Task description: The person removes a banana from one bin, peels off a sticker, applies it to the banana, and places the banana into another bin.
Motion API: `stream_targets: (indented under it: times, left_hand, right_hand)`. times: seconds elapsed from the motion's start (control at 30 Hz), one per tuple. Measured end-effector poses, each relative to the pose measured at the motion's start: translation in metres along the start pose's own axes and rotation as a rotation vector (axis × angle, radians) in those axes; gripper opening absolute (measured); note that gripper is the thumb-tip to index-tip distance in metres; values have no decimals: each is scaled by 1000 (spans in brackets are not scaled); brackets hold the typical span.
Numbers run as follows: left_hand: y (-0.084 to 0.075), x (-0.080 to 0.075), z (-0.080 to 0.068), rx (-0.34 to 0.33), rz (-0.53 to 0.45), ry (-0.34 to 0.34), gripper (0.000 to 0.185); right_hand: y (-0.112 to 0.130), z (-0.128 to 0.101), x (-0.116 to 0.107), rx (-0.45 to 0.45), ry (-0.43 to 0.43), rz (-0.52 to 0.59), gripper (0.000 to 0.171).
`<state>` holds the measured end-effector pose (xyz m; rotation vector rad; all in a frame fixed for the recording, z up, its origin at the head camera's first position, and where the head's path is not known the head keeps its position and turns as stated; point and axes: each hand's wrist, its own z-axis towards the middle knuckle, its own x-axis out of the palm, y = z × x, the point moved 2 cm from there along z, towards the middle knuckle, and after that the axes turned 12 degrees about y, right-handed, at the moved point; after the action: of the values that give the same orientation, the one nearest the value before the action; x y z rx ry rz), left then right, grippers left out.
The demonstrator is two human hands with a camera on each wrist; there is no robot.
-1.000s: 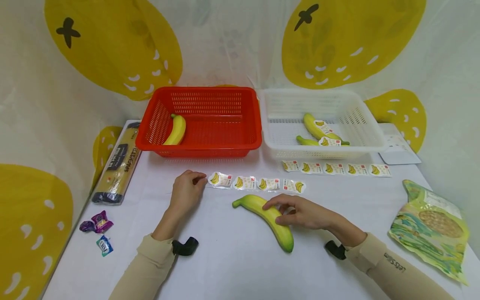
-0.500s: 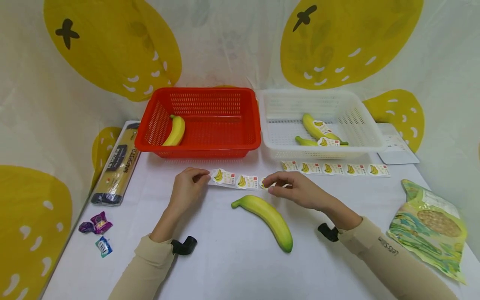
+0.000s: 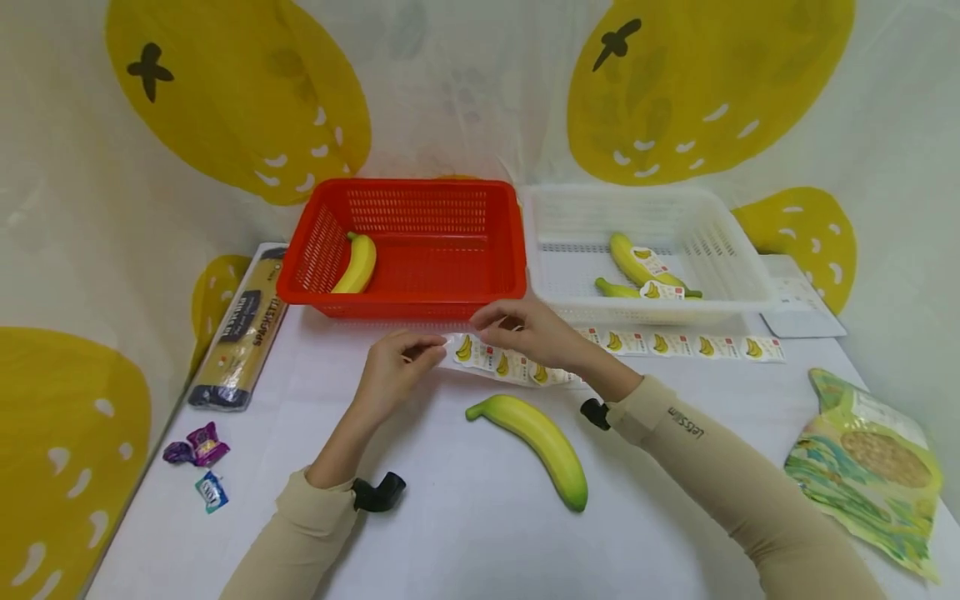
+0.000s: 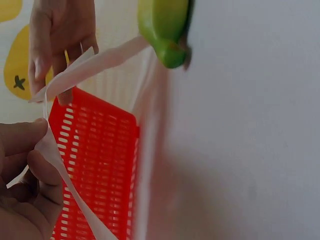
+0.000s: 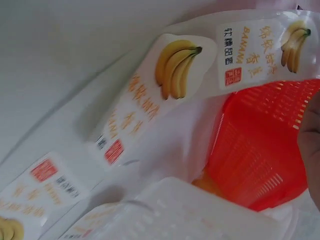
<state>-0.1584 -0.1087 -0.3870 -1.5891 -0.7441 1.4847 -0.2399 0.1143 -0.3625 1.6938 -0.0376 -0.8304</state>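
My left hand (image 3: 397, 367) pinches the left end of a strip of banana stickers (image 3: 504, 363) between thumb and fingers, lifting it off the table. In the left wrist view the strip's pale backing (image 4: 90, 70) bends and twists away from that hand. My right hand (image 3: 532, 333) hovers over the strip's left part, thumb and forefinger slightly apart close to the first sticker. The right wrist view shows printed stickers (image 5: 175, 70) curving up on the strip. Below the strip lies a banana (image 3: 536, 437), untouched, on the white table.
A red basket (image 3: 412, 307) holding one banana (image 3: 356, 265) stands at the back left. Beside it a white basket (image 3: 652, 308) holds two stickered bananas. Another sticker strip (image 3: 682, 344) lies in front. Spaghetti (image 3: 240, 329) and candies (image 3: 207, 443) lie left, a green bag (image 3: 866, 475) right.
My right hand has left the banana and moved up and left along the sticker strip to its left end. My left hand has raised that end and shifted slightly right.
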Motion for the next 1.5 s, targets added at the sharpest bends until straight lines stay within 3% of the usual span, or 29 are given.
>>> stream_targets:
  times: [0.2,0.5,0.83,0.93,1.03,1.2,1.33,1.5]
  left_hand:
    - [-4,5,2,-1,-68,26,19]
    - [-2,7,2,10,-123,49,18]
    - [-7,-4,9,7,-9,94,18]
    - [-10,-13,20,13,-5,147,18]
    - [-10,-18,34,11,-53,249,18]
    - [2,-18,44,-98,-138,401,19]
    - [8,-18,42,-154,-163,428,18]
    - [9,-17,42,-138,-165,420,20]
  right_hand:
    - [-3,7,8,-4,26,48,22]
    - [-8,9,10,0,-4,52,12]
    - [-8,7,11,-21,11,37,10]
    - [-9,6,13,-22,17,18,9]
    - [-10,5,15,-26,12,-8,9]
    - [-10,5,20,-39,16,-18,10]
    - [-11,6,21,-49,19,-8,10]
    - [-12,6,22,-45,19,12,9]
